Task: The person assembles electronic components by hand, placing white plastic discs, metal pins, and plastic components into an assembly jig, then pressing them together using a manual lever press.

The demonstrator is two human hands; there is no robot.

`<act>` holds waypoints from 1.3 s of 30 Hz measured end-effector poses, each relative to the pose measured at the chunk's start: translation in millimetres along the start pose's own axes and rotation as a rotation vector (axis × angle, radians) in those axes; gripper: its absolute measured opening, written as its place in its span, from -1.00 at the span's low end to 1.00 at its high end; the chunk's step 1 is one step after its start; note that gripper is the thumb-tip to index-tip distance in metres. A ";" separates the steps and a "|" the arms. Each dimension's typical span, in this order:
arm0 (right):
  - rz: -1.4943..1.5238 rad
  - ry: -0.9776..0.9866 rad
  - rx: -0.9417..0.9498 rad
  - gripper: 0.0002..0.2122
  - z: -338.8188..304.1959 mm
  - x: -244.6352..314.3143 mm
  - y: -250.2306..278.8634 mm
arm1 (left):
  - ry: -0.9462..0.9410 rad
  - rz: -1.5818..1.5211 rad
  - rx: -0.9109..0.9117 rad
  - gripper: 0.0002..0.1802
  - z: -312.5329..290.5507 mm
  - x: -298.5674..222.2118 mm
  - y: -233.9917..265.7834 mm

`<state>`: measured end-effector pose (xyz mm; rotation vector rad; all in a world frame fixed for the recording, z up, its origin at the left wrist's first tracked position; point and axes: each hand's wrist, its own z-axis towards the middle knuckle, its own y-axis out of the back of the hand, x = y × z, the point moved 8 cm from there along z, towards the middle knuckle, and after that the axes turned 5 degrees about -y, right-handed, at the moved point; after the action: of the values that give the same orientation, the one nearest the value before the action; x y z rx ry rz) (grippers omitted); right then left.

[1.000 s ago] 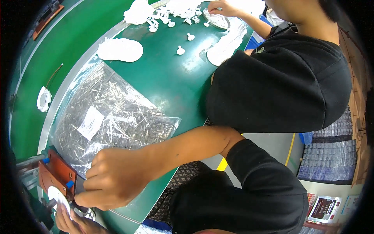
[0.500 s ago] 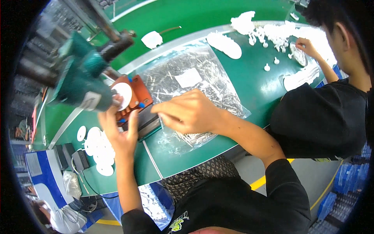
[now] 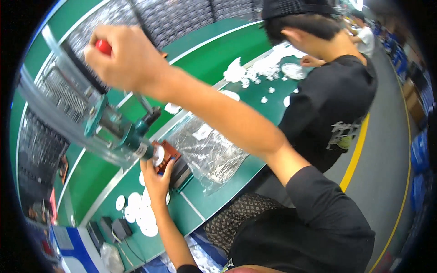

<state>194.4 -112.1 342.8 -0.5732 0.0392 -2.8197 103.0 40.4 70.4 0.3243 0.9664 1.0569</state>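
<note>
My right hand is raised high at the upper left, its fingers wrapped round the red knob of a press lever. Below it stands a green hand press, its head over an orange-red fixture. A white disc sits upright-looking at the fixture, under the press head. My left hand is at the fixture's near side, fingers at the disc's edge and thumb apart by a blue part of the fixture. The exact contact of its fingertips is partly hidden.
A clear plastic bag of thin metal pins lies right of the press. Loose white discs and black power adapters lie to the left. A co-worker sits at the right near piled white parts.
My right hand has left the area beside the fixture, risen to the upper left and closed on the red knob. My left hand stays at the fixture. The view has shifted.
</note>
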 end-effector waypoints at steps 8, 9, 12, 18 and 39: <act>0.406 -0.183 0.087 -0.68 -205.4 47.0 73.5 | 0.028 -0.193 -0.043 -0.30 -6.4 14.5 4.4; 0.399 -0.202 0.110 -0.67 -207.6 44.1 74.3 | 0.110 -0.262 -0.037 -0.29 -10.1 27.0 -1.3; 0.371 -0.174 0.061 -0.79 -141.4 59.5 58.5 | -0.018 0.021 -0.075 -0.31 -18.2 32.8 0.2; 0.254 -0.260 -0.022 -0.73 -59.0 44.7 45.4 | 0.027 0.131 0.003 -0.50 -9.3 17.3 -8.4; 0.225 -0.053 0.008 -0.49 -111.5 16.0 24.8 | -0.351 0.091 -0.154 -0.56 -21.5 -10.1 42.0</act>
<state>143.2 -143.0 244.2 -0.6012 0.0773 -2.5849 59.8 48.1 90.4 0.4136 0.5578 1.1060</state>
